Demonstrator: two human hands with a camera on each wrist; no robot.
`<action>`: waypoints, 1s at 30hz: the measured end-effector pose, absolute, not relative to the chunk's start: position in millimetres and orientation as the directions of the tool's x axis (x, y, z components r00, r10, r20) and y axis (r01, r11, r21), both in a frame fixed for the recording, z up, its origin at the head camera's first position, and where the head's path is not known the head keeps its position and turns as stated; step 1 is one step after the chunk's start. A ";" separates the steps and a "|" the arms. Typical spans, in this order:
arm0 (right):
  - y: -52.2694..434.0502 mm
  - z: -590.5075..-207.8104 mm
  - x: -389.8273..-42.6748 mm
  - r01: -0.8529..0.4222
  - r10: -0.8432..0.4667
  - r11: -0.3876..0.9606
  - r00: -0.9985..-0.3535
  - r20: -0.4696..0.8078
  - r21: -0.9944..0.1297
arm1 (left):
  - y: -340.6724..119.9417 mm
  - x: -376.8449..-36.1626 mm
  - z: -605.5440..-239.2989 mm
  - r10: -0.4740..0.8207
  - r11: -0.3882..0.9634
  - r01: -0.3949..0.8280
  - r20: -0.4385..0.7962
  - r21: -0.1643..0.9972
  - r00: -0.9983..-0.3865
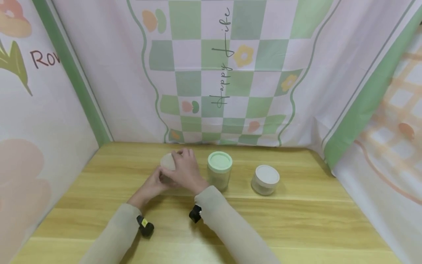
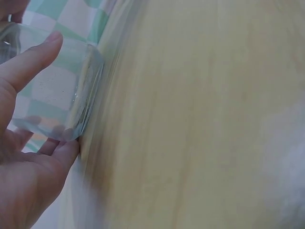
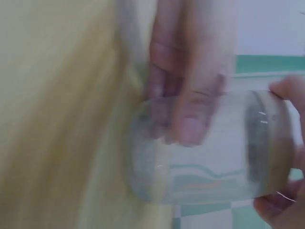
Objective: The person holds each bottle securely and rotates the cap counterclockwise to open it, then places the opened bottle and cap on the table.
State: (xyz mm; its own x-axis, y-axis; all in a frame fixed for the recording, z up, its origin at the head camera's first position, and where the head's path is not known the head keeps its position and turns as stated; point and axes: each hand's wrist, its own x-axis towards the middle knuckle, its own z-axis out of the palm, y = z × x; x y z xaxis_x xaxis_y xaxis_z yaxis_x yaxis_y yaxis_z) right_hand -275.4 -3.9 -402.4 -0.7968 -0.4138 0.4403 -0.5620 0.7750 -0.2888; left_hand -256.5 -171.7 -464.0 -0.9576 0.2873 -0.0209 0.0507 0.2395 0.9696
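A: Head view first. We saw both hands on a clear glass jar with a beige lid (image 1: 169, 163), standing at the back left of the wooden desk (image 1: 296, 220). Left hand (image 1: 152, 186) curled round the jar's lower body, right hand (image 1: 186, 171) cupped over the lid.

B: Agreed. To its right we had a green-lidded jar (image 1: 219, 170), close beside the right hand, then a shorter white-lidded jar (image 1: 265, 179), apart. A checked cloth backdrop (image 1: 230, 73) hung behind.

A: Left wrist view: blurry. We made out the left hand (image 2: 28, 143), thumb and fingers wrapped round the clear jar (image 2: 62, 95), its base against the desk (image 2: 190, 119).

B: Right wrist view, also blurred. The jar (image 3: 205, 148) showed sideways, left-hand fingers (image 3: 190, 86) pressed on the glass; right-hand fingertips (image 3: 286, 90) gripped the lid end.

A: So both grips were closed on that jar.
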 end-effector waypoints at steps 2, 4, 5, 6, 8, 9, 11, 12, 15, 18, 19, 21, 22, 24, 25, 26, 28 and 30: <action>-1.0 -398.3 -278.6 -0.582 -0.449 0.739 -0.801 0.397 -0.339 | -171.9 -256.3 -463.4 0.294 0.233 0.045 -0.027 0.972 -0.955; 1.9 -393.1 -282.0 -0.595 -0.487 0.699 -0.802 0.345 -0.397 | -171.8 -256.3 -462.8 0.299 0.227 0.039 -0.031 0.973 -0.954; 3.1 -390.4 -283.6 -0.598 -0.507 0.681 -0.802 0.316 -0.422 | -171.9 -256.2 -462.3 0.302 0.230 0.042 -0.031 0.972 -0.953; 4.3 -387.7 -285.2 -0.600 -0.528 0.665 -0.799 0.289 -0.445 | -172.2 -256.2 -461.9 0.305 0.235 0.043 -0.031 0.971 -0.952; 5.8 -383.6 -288.2 -0.600 -0.559 0.641 -0.792 0.244 -0.479 | -173.0 -255.9 -461.0 0.309 0.244 0.046 -0.032 0.969 -0.950; 6.5 -382.2 -289.0 -0.597 -0.571 0.635 -0.790 0.223 -0.489 | -173.3 -255.8 -460.7 0.310 0.247 0.047 -0.033 0.968 -0.950; 7.2 -380.5 -290.3 -0.598 -0.589 0.631 -0.784 0.196 -0.494 | -173.8 -255.8 -460.5 0.318 0.248 0.053 -0.030 0.967 -0.948; 7.5 -380.1 -290.7 -0.599 -0.595 0.630 -0.781 0.188 -0.494 | -174.0 -256.1 -460.8 0.324 0.246 0.057 -0.027 0.968 -0.946; 8.0 -379.4 -290.3 -0.594 -0.602 0.633 -0.781 0.167 -0.496 | -173.9 -256.3 -461.3 0.329 0.239 0.069 -0.014 0.969 -0.944; 7.9 -377.9 -287.6 -0.586 -0.596 0.654 -0.789 0.151 -0.479 | -172.9 -256.9 -462.2 0.329 0.226 0.071 -0.008 0.972 -0.944; 7.4 -377.4 -286.0 -0.585 -0.592 0.671 -0.793 0.147 -0.456 | -172.5 -257.0 -462.5 0.326 0.223 0.067 -0.010 0.973 -0.945; 5.2 -377.0 -281.4 -0.577 -0.568 0.715 -0.809 0.153 -0.394 | -171.6 -257.4 -463.3 0.324 0.211 0.059 -0.013 0.976 -0.946; 3.4 -377.0 -278.8 -0.568 -0.549 0.741 -0.820 0.163 -0.358 | -171.5 -257.4 -463.6 0.323 0.211 0.056 -0.015 0.976 -0.946; -1.0 -378.0 -273.3 -0.535 -0.497 0.796 -0.845 0.200 -0.283 | -171.6 -257.4 -463.7 0.316 0.206 0.049 -0.019 0.977 -0.949; -3.3 -379.2 -270.2 -0.512 -0.466 0.824 -0.856 0.223 -0.245 | -171.6 -257.1 -464.0 0.311 0.206 0.048 -0.019 0.977 -0.950; -5.6 -380.4 -267.3 -0.487 -0.433 0.845 -0.866 0.251 -0.220 | -171.7 -256.9 -464.2 0.308 0.206 0.048 -0.018 0.977 -0.951; -9.1 -383.0 -262.9 -0.447 -0.382 0.877 -0.871 0.308 -0.175 | -172.4 -256.5 -464.5 0.304 0.208 0.053 -0.013 0.977 -0.953; -11.5 -386.2 -260.3 -0.429 -0.358 0.892 -0.862 0.360 -0.140 | -172.8 -256.5 -464.5 0.299 0.205 0.051 -0.013 0.977 -0.954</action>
